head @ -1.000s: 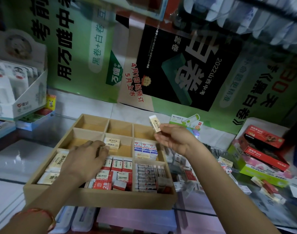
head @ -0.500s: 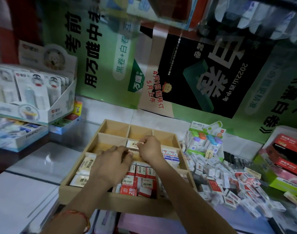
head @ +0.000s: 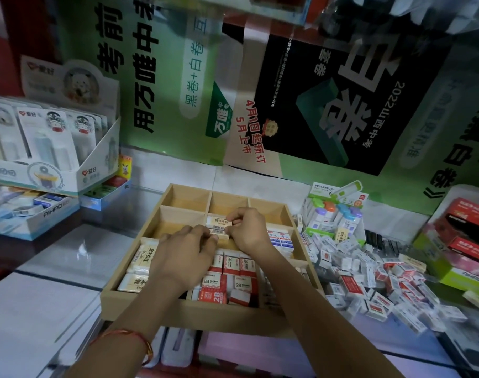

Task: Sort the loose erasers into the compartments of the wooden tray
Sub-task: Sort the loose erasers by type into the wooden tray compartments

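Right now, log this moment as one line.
stage: placing | right hand: pinches cream eraser in second-row centre compartment of wooden tray | left hand: touches eraser stack | loose pile: right of tray, unsorted

Lowered from mid-air into wooden tray's (head: 219,312) centre compartment by right hand (head: 246,230): cream eraser (head: 217,222). Joined there by left hand (head: 183,252).
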{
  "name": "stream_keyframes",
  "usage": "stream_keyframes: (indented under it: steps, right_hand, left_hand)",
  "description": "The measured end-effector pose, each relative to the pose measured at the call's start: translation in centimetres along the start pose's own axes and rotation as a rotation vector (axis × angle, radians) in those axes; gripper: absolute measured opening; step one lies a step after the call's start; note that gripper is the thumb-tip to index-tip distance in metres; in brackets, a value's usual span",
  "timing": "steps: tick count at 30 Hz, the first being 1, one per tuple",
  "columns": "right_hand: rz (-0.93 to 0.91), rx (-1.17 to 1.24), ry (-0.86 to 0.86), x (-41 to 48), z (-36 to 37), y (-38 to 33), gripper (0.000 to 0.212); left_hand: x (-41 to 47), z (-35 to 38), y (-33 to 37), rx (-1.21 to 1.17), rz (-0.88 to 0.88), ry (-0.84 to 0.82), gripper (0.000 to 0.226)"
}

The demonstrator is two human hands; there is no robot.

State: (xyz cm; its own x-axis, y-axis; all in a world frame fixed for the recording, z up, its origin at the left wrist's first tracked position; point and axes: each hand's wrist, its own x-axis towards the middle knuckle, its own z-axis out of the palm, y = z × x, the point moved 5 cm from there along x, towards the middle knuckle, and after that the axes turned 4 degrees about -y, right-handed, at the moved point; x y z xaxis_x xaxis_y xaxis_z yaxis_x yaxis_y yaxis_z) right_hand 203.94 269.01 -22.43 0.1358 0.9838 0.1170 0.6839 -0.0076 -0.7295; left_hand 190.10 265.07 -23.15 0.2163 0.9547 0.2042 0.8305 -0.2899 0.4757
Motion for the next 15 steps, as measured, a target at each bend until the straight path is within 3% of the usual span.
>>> stream_keyframes:
  steps: [11, 15]
  right_hand:
    - [-0.058, 0.006, -0.045, 0.1, -0.6, 0.4, 0.033]
    - [-0.159, 0.09, 0.081, -1.9, -5.5, 1.7, 0.034]
  left_hand:
    - [-0.1, 0.0, -0.1, 0.004, -0.006, -0.012, 0.036]
    - [-0.2, -0.1, 0.0, 0.02, 0.001, -0.039, 0.038]
